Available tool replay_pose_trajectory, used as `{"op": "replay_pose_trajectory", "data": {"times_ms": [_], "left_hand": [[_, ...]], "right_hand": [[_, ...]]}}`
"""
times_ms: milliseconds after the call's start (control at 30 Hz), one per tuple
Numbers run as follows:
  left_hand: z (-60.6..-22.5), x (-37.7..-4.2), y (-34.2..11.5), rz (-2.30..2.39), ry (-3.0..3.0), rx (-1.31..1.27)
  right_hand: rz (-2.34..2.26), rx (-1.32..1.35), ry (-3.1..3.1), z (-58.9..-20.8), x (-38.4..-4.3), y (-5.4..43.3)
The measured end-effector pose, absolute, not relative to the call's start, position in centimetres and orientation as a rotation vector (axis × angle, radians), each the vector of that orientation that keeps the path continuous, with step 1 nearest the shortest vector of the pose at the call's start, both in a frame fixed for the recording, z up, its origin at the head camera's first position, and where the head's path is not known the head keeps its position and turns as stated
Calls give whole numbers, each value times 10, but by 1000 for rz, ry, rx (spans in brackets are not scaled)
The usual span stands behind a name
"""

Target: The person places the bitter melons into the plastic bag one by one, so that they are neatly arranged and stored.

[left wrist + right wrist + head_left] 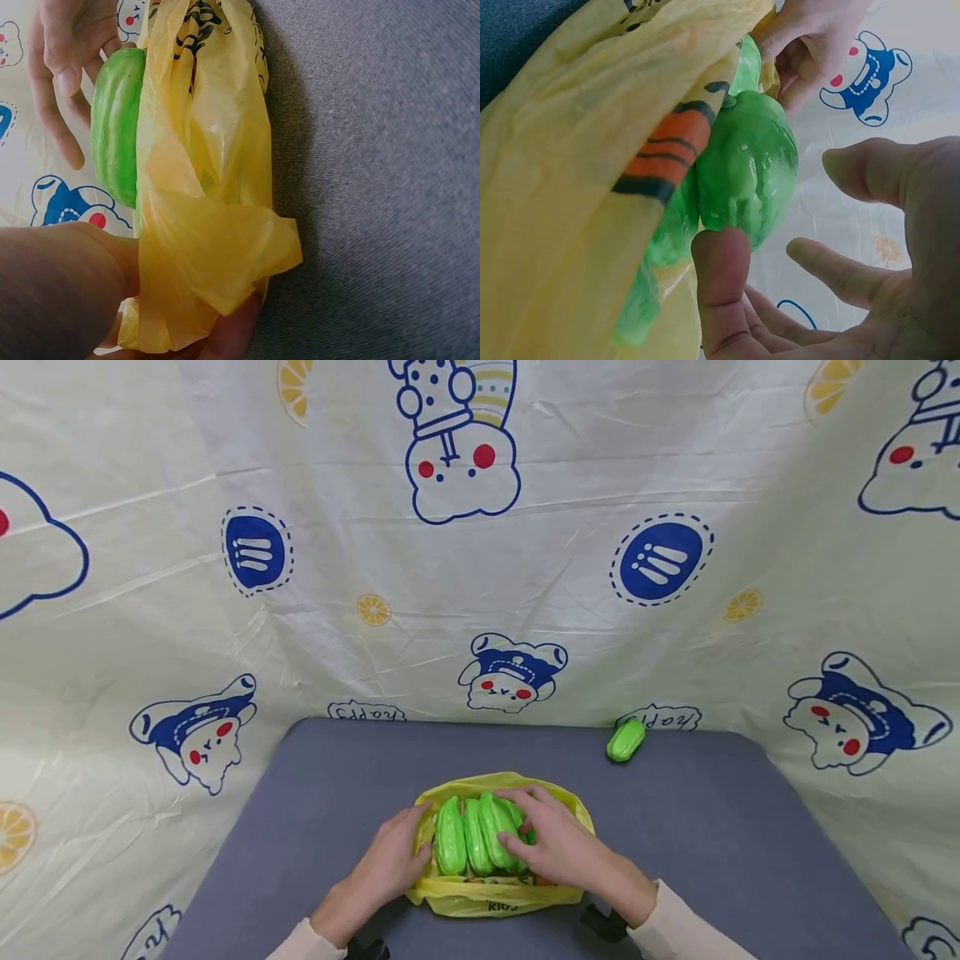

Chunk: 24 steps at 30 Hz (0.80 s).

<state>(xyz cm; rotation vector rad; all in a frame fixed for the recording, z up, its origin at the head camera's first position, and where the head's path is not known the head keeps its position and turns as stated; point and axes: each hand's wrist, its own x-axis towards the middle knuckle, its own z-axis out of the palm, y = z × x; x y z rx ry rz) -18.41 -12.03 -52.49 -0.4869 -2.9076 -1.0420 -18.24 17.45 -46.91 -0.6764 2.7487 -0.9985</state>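
Note:
A yellow plastic bag with dark and orange print lies with its mouth spread. Several glossy, ridged green gourd-like vegetables sit side by side in it. My left hand grips the bag's left side; in the left wrist view, its fingertips curl under the yellow plastic. Over the bag's right part, my right hand has its fingers spread and thumb apart. In the right wrist view, one fingertip comes right at the lower end of a green gourd, and the thumb stands away from it.
Another green gourd lies alone at the back right edge of the grey-blue table. Behind the table hangs a pale curtain printed with cartoon figures and orange slices. Dark wrist straps show below the hands.

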Motion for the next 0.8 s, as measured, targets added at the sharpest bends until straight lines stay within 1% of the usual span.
{"op": "replay_pose_trajectory", "data": {"times_ms": [233,433,633,800], "left_hand": [[-525,-183,-122,-1034,-2901,-475],[-525,-183,-123,-1045,-2908,-476],[-524,-184,-124,-1055,-2907,-487],[-525,-183,-122,-1057,-2909,-487]], "right_hand": [[-1047,-656,2752,-464,-184,179],[-1030,-600,2846,-455,-193,188],[-1014,-591,2934,-446,-206,209],[-1020,-579,3023,-445,-216,230]]}}
